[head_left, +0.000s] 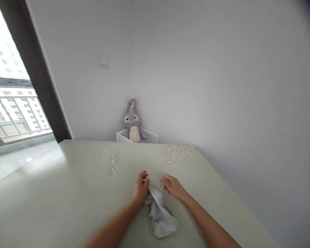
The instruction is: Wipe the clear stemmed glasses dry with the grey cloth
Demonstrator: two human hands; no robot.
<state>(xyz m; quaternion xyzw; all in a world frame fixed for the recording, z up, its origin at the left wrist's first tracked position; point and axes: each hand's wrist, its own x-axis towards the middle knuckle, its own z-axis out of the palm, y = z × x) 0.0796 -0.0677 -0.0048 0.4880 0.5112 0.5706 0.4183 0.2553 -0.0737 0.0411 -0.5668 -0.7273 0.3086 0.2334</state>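
My left hand (141,187) rests beside the upper end of a crumpled light grey cloth (162,222). Its fingers are loosely curled with a gap to the thumb, and no object shows between them. The side of this hand seems to touch the cloth; I cannot tell for certain. Just right of the cloth's upper end is my right hand (172,185), bent at the fingers, which are a little apart and hold nothing that I can see. The cloth lies bunched on the table (67,206) between my forearms.
Several clear stemmed glasses (112,168) stand at the left, beyond my left hand. Another group of stemmed glasses (180,152) stands near the far right corner. Behind the far edge, a grey plush toy (134,132) sits in a white perforated basket (152,137) against the wall.
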